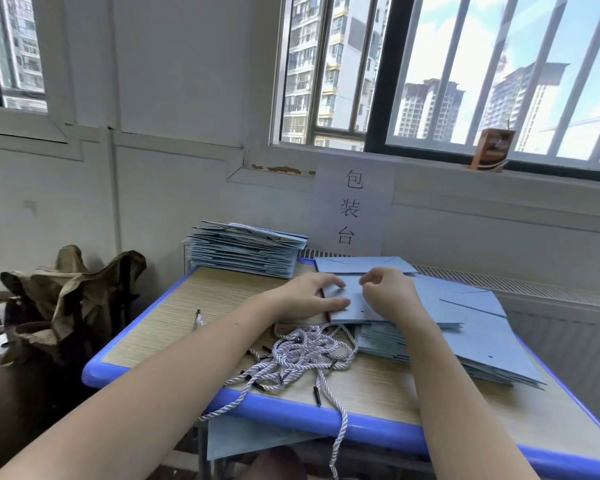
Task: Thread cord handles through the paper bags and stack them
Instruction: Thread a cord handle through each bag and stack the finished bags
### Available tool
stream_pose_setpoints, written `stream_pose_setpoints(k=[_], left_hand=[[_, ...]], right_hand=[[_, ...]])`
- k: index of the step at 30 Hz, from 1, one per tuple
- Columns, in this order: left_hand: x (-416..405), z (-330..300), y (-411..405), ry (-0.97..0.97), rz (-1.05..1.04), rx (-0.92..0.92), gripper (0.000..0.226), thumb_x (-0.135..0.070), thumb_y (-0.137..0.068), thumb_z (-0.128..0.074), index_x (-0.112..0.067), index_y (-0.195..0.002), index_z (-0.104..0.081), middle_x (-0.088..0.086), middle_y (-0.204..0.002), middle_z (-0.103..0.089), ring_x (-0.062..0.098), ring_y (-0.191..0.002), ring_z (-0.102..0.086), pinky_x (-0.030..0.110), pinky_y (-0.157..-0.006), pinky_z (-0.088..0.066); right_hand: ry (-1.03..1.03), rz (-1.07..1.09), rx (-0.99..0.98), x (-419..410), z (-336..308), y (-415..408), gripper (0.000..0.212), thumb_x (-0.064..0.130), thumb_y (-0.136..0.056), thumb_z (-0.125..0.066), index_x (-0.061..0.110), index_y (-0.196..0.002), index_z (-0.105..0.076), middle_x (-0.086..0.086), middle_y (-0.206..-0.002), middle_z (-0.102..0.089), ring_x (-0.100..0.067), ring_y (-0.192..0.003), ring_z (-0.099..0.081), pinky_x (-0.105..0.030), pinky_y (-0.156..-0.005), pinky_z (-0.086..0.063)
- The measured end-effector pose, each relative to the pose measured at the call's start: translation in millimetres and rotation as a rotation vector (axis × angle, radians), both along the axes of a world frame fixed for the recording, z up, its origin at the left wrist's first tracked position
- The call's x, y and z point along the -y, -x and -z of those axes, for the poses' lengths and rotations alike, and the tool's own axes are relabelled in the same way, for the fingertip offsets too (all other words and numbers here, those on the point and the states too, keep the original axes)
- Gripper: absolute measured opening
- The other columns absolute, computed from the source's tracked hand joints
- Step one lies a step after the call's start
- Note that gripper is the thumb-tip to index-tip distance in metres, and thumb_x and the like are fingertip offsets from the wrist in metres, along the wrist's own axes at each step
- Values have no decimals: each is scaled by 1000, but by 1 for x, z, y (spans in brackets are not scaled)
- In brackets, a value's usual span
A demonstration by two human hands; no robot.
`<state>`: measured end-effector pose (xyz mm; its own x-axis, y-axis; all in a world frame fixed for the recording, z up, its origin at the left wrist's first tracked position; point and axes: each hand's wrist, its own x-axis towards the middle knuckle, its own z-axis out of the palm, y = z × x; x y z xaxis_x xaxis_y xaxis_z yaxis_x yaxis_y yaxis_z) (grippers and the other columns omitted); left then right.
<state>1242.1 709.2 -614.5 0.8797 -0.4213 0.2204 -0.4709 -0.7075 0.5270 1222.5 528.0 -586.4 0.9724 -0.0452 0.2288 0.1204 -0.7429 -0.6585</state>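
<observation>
Left hand (312, 297) grips left edge of top blue paper bag (354, 306), fingers curled over it, thumb beneath. Right hand (387, 289) over same bag, fingers curled as if pinching; held thing too small to tell. Bag tops unthreaded pile (482, 344) at table's (174, 313) right side. Loose cord handles (305, 355) tangled at near edge, one dangling over. Finished stack (246, 251) at far left corner.

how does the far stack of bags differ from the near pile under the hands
The far stack is squared up and has cord handles showing on top; the near pile is fanned out loosely, with bare punched holes and no cords showing. The far stack sits untouched at the table's back edge; both hands, left hand and right hand, work on the near pile's top bag. Both are flat, light blue paper bags.
</observation>
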Motion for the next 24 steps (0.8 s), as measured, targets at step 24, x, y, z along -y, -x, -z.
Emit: stream_pose_setpoints(k=[24], left_hand=[[-12,2,-12,234,-267,3,38,-25,-88,-72,-14,-124,-64,8,-119,-67,17,-107,-63,25,-92,-46]], right_hand=[[140,-483,-79,-9,6,6,31,46,-66,-89,38,-92,-73,6,-78,-53,-5,-62,-45,-27,-65,-38]])
